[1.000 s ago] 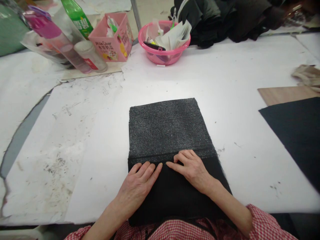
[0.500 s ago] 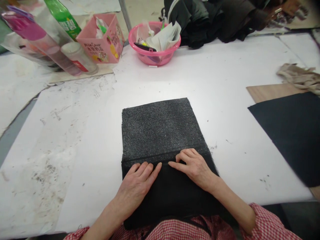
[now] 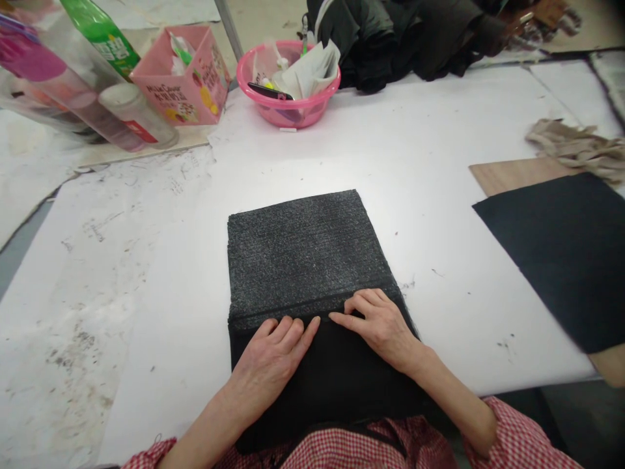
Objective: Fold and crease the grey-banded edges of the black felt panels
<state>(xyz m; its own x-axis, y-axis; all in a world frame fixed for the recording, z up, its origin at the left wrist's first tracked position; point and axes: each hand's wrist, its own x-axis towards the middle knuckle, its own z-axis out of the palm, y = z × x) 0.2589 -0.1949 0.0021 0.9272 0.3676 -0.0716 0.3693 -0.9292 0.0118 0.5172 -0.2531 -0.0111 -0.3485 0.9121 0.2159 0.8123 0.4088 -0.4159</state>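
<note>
A piece of black fabric (image 3: 303,254) lies on the white table in front of me, speckled grey on its far part and plain black on the near part. Across it runs a folded edge. My left hand (image 3: 278,348) pinches this fold left of the middle, fingers curled over it and thumb along the near side. A short way to the right, my right hand (image 3: 378,322) grips the same fold with bent fingers, its thumb pointing at the left one. The two thumb tips are close but apart. What lies under the fingers is hidden.
At the back stands a pink basin (image 3: 293,114) holding papers and small items. Left of it are a pink box (image 3: 180,85), a white-lidded jar (image 3: 141,117) and bottles. Dark fabric (image 3: 561,254) lies on a brown board (image 3: 522,172) at right, near a beige cloth (image 3: 576,146).
The whole view has shifted slightly, so the table and its things sit further left. Both hands stay on the fold, with little visible movement.
</note>
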